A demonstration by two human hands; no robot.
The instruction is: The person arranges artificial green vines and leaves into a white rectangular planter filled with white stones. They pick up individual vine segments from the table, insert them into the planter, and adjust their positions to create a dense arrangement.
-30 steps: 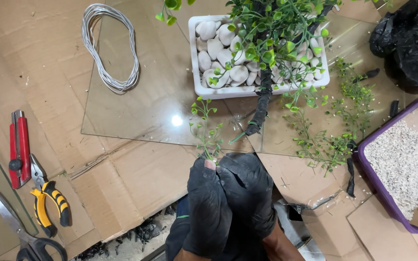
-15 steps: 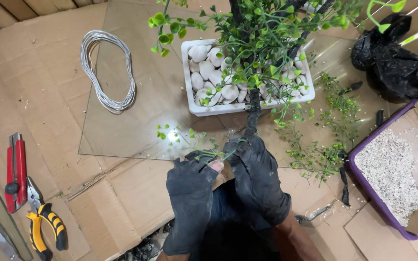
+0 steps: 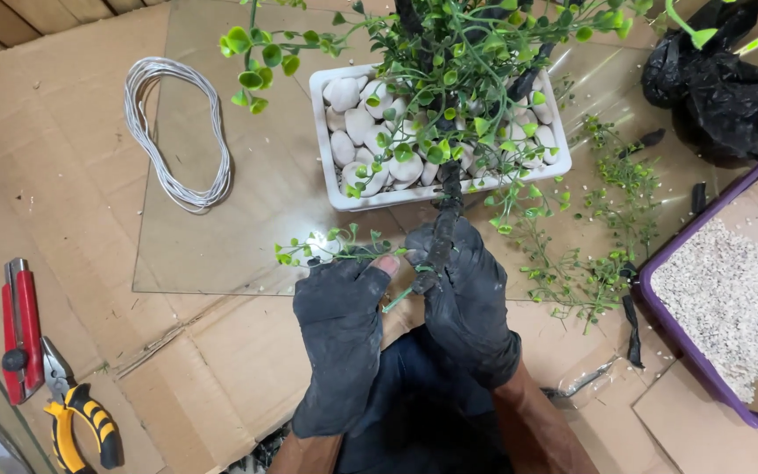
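Head view, one moment of work on an artificial bonsai-style plant.

Item: left hand (image 3: 341, 338), in a black fingerless glove, thumb and fingers pressed together on a small green sprig (image 3: 326, 250). The sprig lies level, leaves pointing left over the glass sheet (image 3: 221, 219), its cut end toward the dark branch.

Item: right hand (image 3: 467, 303), in a black glove, closed around the dark wrapped branch (image 3: 443, 233) near its free lower end. The branch runs up to the white rectangular planter (image 3: 331, 189) filled with pale pebbles (image 3: 353, 123) and topped with green foliage (image 3: 458, 79).

Step in hand, as judged: fitting the sprig to the end of the branch. The stem meets the branch just between the two hands; whether it is already seated or only laid against it cannot be told, since the gloves cover the joint.

Next move calls for: a steady right-hand hold on the branch, the stem lined up along it, and something to bind the joint.

Nearby: coil of white wire (image 3: 177, 132), well apart at upper left; loose sprigs (image 3: 589, 263) just right of the hands; purple tray of white gravel (image 3: 717, 298); black plastic bag (image 3: 730, 88); red utility knife (image 3: 21, 325) and yellow-handled pliers (image 3: 76, 417) on the cardboard (image 3: 46, 193) at left.
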